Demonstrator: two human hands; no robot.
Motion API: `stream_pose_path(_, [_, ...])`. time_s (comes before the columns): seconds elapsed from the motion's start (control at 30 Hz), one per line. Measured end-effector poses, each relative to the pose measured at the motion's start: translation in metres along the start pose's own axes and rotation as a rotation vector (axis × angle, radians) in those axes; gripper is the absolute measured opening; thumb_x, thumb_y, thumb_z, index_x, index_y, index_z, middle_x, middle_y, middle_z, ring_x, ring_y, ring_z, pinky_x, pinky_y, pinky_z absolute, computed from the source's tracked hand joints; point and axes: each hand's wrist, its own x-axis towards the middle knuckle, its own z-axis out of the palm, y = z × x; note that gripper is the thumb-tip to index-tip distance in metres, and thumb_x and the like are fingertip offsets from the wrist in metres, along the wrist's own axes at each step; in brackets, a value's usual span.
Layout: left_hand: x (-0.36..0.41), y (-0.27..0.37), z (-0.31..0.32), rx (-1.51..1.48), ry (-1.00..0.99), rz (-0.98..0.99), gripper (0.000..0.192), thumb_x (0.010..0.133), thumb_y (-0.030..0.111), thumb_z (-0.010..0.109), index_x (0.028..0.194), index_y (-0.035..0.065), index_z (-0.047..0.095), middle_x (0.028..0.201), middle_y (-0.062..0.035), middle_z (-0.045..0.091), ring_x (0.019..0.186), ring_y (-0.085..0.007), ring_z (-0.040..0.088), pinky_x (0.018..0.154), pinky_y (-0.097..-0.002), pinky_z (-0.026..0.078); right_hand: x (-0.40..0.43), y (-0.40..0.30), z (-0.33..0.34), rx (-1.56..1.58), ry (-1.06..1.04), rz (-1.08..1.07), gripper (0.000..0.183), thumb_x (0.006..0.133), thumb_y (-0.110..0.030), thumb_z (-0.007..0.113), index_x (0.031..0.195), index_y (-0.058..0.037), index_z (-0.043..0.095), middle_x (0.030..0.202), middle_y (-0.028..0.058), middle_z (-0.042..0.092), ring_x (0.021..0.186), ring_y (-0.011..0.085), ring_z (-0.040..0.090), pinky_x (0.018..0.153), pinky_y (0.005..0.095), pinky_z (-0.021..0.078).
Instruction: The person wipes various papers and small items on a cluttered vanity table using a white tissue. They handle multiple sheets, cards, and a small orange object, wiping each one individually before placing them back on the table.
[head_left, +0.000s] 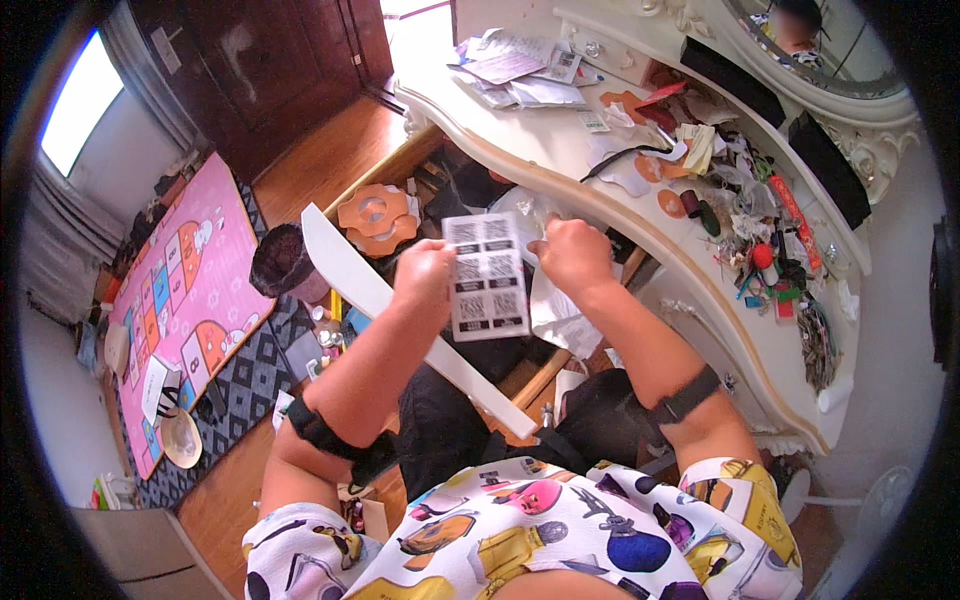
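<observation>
A white card (486, 277) printed with several black square codes is upright over the pulled-out drawer, and my left hand (426, 281) grips its left edge. Just right of the card, my right hand (571, 251) is curled near a clear plastic bag (525, 206); whether its fingers hold anything cannot be made out. Beneath the hands, the drawer's white front panel (480, 386) runs diagonally across my lap. Orange scalloped discs (377, 217) lie in the drawer's back left part, among dark items and white plastic.
The white dressing table (540, 161) carries a pile of papers and packets (525, 71), and a heap of small items (757, 247) at right. A dark lined waste bin (283, 262) is left of the drawer. Farther left lies a pink play mat (187, 300). A dark wooden door (262, 67) is beyond.
</observation>
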Motion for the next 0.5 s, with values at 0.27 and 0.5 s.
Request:
stream_pose_path(0.27, [0.051, 0.009, -0.016, 0.067, 0.132, -0.137, 0.014, 0.084, 0.002, 0.045, 0.088, -0.0016, 0.057, 0.079, -0.0109, 0.060, 0.067, -0.0209, 0.060, 0.057, -0.0356, 0.048, 0.024, -0.004, 0.014, -0.261, 0.225, -0.044, 0.013, 0.079, -0.012, 0.051, 0.078, -0.0044, 0.062, 0.069, 0.0159, 0.065, 0.064, 0.0300, 0.066, 0.058, 0.0388, 0.0541])
stream_pose_path(0.5, [0.058, -0.001, 0.045, 0.057, 0.049, -0.173, 0.019, 0.080, -0.002, 0.047, 0.099, -0.0028, 0.051, 0.088, -0.0159, 0.059, 0.075, -0.0285, 0.062, 0.060, -0.0453, 0.053, -0.005, -0.005, -0.008, -0.202, 0.388, -0.131, 0.011, 0.079, -0.015, 0.057, 0.077, -0.0070, 0.049, 0.055, 0.0111, 0.058, 0.052, 0.0281, 0.062, 0.049, 0.0371, 0.0504])
